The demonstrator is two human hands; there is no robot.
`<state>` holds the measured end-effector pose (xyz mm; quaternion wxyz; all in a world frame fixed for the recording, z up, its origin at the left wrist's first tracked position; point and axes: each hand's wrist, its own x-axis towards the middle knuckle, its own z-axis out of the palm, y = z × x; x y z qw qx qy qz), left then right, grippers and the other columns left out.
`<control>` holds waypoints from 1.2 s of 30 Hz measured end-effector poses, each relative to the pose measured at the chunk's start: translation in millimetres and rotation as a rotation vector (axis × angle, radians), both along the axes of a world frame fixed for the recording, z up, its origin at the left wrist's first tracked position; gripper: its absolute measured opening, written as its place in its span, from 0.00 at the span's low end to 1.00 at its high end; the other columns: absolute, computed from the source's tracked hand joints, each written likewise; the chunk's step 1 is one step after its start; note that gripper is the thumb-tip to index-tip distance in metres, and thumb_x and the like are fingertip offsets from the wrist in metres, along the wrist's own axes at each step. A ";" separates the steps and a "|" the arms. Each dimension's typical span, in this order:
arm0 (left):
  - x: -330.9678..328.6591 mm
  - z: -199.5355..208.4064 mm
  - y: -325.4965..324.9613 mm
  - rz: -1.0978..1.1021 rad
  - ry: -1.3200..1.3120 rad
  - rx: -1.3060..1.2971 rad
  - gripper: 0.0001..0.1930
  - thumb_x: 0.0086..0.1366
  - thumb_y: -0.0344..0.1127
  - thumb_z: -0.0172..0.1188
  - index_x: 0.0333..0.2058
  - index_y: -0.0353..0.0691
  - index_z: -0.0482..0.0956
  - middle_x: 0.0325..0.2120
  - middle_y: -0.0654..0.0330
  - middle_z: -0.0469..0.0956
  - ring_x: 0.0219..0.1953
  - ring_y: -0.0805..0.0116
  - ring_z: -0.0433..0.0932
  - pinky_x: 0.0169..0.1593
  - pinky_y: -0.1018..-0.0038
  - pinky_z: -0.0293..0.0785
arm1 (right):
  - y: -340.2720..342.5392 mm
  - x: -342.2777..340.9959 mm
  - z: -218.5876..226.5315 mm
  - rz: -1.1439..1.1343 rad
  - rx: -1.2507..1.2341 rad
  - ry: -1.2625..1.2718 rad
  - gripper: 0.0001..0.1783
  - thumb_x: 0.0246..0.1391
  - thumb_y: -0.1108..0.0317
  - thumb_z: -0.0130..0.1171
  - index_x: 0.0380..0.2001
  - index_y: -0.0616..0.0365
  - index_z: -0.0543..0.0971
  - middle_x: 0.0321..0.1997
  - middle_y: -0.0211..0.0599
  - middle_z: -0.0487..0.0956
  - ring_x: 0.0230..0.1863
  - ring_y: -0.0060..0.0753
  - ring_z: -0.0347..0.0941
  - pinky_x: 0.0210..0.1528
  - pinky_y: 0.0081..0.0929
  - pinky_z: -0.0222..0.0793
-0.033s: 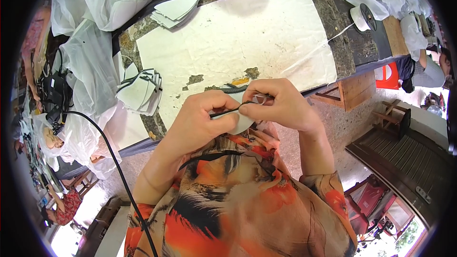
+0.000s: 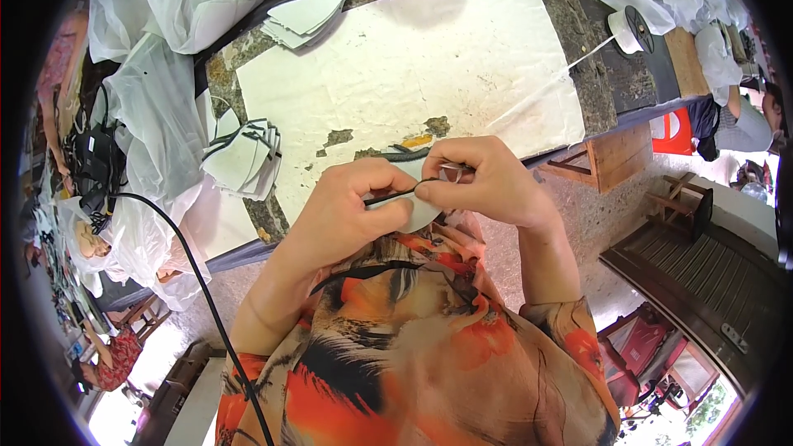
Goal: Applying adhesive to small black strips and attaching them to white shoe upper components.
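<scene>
Close to my body, at the table's near edge, I hold a small pale panel with a black edge [image 2: 421, 213] between both hands. My left hand [image 2: 340, 205] is closed in a pinch on its black edge, thumb below and bent forefinger above. Right beside it, my right hand [image 2: 487, 183] pinches the same edge between thumb and forefinger, its fingertips almost meeting the left ones. Most of the panel is hidden behind my fingers. Just beyond the hands lie a dark strip [image 2: 396, 155] and a small yellow object [image 2: 417, 141], partly covered.
A worn white sheet [image 2: 396, 66] covers the tabletop. Fanned black-edged panels [image 2: 241, 167] lie on the left, with another stack [image 2: 304, 18] farther back. A spool of white tape [image 2: 630, 30] stands at the right. Clear plastic [image 2: 149, 91] drapes the left side; a black cable [image 2: 186, 252] runs toward me.
</scene>
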<state>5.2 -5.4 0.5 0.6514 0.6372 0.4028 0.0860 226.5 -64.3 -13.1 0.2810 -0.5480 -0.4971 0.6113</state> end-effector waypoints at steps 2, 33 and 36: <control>-2.7 -2.5 0.0 -0.025 -0.001 0.036 0.10 0.57 0.30 0.64 0.37 0.32 0.85 0.29 0.59 0.81 0.34 0.75 0.78 0.40 0.76 0.74 | 0.5 -0.1 0.3 -0.009 -0.044 0.013 0.07 0.52 0.69 0.70 0.30 0.58 0.81 0.25 0.18 0.71 0.28 0.09 0.60 0.29 0.16 0.54; -17.8 -8.7 10.7 0.248 -0.125 -0.432 0.09 0.70 0.33 0.64 0.45 0.34 0.84 0.31 0.68 0.81 0.32 0.83 0.75 0.36 0.83 0.71 | 10.2 6.7 26.3 0.240 0.577 -0.737 0.17 0.59 0.53 0.64 0.49 0.42 0.84 0.42 0.30 0.82 0.38 0.39 0.81 0.39 0.31 0.75; -16.8 -14.0 4.8 0.304 -0.160 -0.353 0.10 0.70 0.32 0.65 0.46 0.34 0.84 0.32 0.67 0.82 0.33 0.82 0.75 0.37 0.82 0.72 | 13.4 4.4 28.2 0.303 0.491 -0.828 0.20 0.60 0.46 0.61 0.48 0.43 0.83 0.39 0.31 0.81 0.37 0.40 0.81 0.37 0.32 0.74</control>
